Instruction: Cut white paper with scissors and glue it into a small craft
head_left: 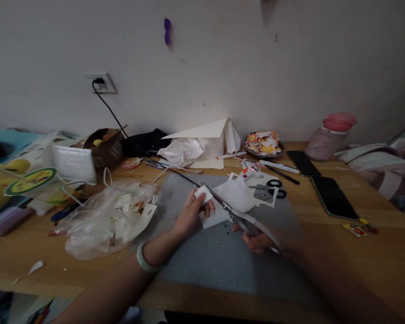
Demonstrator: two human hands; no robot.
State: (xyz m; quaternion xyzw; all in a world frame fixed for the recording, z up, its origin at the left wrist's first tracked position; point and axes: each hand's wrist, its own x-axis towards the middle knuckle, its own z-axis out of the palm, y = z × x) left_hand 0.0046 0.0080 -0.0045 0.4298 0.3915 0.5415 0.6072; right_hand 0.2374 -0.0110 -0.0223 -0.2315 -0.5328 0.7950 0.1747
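Observation:
My left hand (pixel 192 211) is closed in a pinch on a small white piece of paper or foam (pixel 204 194), held above a grey cutting mat (pixel 202 256). A pale green bangle sits on that wrist. My right hand (pixel 258 240) grips the handles of a pair of large silver scissors (pixel 231 211). Their blades point up and left, and they touch the white piece. A larger white sheet (pixel 234 195) lies on the mat just beyond my hands.
A clear plastic bag of paper scraps (pixel 104 216) lies left. Small black-handled scissors (pixel 273 186), a glue gun (pixel 249 170), pens, two dark phones (pixel 334 195), a bowl of stickers (pixel 263 144) and a pink-lidded jar (pixel 329 135) sit to the right and behind.

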